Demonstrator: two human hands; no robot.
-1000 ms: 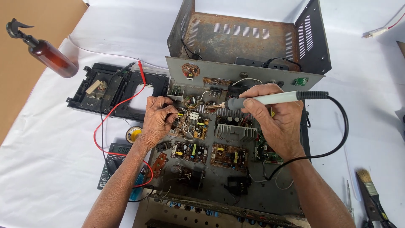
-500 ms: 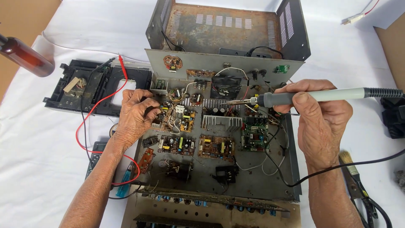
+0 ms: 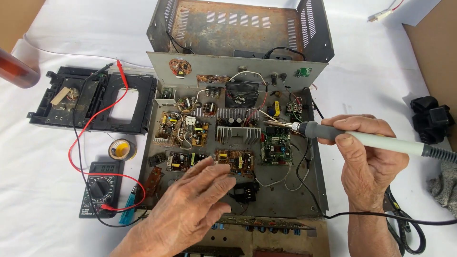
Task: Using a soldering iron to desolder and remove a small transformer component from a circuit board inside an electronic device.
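Right hand (image 3: 369, 164) grip closed on soldering iron (image 3: 352, 137), left hand (image 3: 190, 209) open over chassis (image 3: 285, 200), multimeter (image 3: 101, 188) beside.

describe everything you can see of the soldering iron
The soldering iron is a pen-shaped tool with a pale, plastic-looking handle, a grey collar toward the front and a thin dark metal tip. It lies nearly level, tip pointing left over the green circuit board in the open chassis; whether it touches is unclear. The right hand grips it pen-like. A black cord leaves its rear end and loops round below the wrist.
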